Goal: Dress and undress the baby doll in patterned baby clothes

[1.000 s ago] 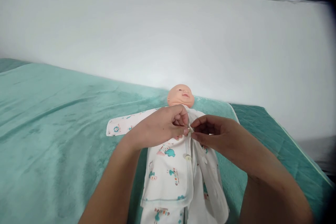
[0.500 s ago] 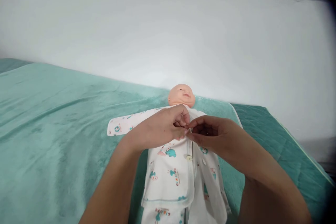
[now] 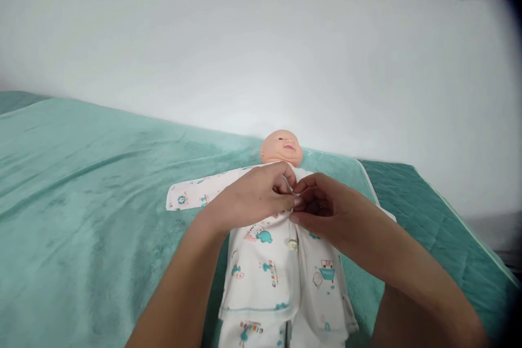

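A baby doll (image 3: pixel 281 148) lies on its back, dressed in a white long-sleeved baby shirt (image 3: pixel 255 258) printed with teal and orange pictures. My left hand (image 3: pixel 255 196) is closed at the chest, thumb and fingers pinching the front edge of the shirt. Just opposite, my right hand (image 3: pixel 326 204) has its fingers curled at the same edge, its fingertips meeting those of the left. What lies between the fingertips is hidden. Below them a pale round button (image 3: pixel 292 245) shows on the front edge. Matching printed trousers (image 3: pixel 250 334) show under the hem.
A teal blanket (image 3: pixel 93 212) with soft folds lies under the doll. To the right, a darker green quilted cover (image 3: pixel 424 217) shows beyond the blanket's edge. A white wall (image 3: pixel 244 54) rises right behind the doll's head.
My right hand's thumb has moved down and apart from its fingers. The right front panel of the shirt now lies flatter, with more print showing. My left hand has barely moved.
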A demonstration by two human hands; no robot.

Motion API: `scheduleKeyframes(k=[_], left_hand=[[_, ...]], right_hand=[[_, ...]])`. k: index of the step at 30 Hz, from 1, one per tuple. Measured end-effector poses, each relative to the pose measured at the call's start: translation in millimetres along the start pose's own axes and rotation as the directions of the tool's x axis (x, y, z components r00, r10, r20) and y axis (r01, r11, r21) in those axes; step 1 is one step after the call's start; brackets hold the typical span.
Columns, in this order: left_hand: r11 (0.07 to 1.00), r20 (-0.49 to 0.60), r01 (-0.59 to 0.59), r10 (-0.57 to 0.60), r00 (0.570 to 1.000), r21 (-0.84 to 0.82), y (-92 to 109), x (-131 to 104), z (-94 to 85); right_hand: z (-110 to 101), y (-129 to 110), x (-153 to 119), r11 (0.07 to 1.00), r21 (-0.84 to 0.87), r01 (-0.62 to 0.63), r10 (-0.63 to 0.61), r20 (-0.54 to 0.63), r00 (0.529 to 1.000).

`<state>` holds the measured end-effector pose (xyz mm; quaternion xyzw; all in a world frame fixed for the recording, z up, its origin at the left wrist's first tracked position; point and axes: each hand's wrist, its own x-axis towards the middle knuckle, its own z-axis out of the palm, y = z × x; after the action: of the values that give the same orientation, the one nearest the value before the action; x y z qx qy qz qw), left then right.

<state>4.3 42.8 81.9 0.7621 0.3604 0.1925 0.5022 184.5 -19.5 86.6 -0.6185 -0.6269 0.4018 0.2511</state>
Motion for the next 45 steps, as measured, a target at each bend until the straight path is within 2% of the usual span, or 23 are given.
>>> scheduleKeyframes(k=[7,13,18,24,28,35,42,45], left_hand=[[0.999,0.043,0.008,-0.006,0.999,-0.05,0.4,-1.5,-3.0],[0.996,0.04,0.027,-0.023,0.999,-0.091,-2.7,-1.2,-2.2],[0.979,0.053,0.02,-0.01,0.999,-0.204,-5.4,0.7,-1.0],[0.954,0.084,0.011,0.015,0.996,-0.3,-4.7,0.3,-3.3],[0.981,0.077,0.007,0.008,0.997,-0.194,0.0,-3.4,-4.7],[0.995,-0.006,0.074,-0.073,0.997,0.063,10.6,-11.1,2.2],[0.948,-0.078,0.05,-0.027,0.997,0.314,14.4,-14.5,9.6],[0.927,-0.097,0.043,-0.008,0.995,0.372,16.8,-16.1,11.1]], right_hand=[[-4.5,10.3,1.6,1.0,0.016,0.022,-0.022,0.019,1.0],[-9.1,10.9,1.9,0.993,-0.104,-0.06,0.056,-0.044,0.997],[-9.5,14.6,5.8,0.997,-0.059,-0.041,0.042,0.004,0.999],[-10.9,18.8,8.9,0.999,0.008,0.038,-0.038,0.073,0.997],[-9.7,18.8,11.4,0.997,0.028,0.066,-0.068,0.079,0.995],[-8.6,23.7,15.2,0.993,0.09,0.078,-0.085,0.081,0.993],[-6.1,18.4,13.9,0.994,0.069,0.089,-0.095,0.081,0.992],[-5.5,16.0,13.3,0.994,0.06,0.097,-0.101,0.074,0.992]])
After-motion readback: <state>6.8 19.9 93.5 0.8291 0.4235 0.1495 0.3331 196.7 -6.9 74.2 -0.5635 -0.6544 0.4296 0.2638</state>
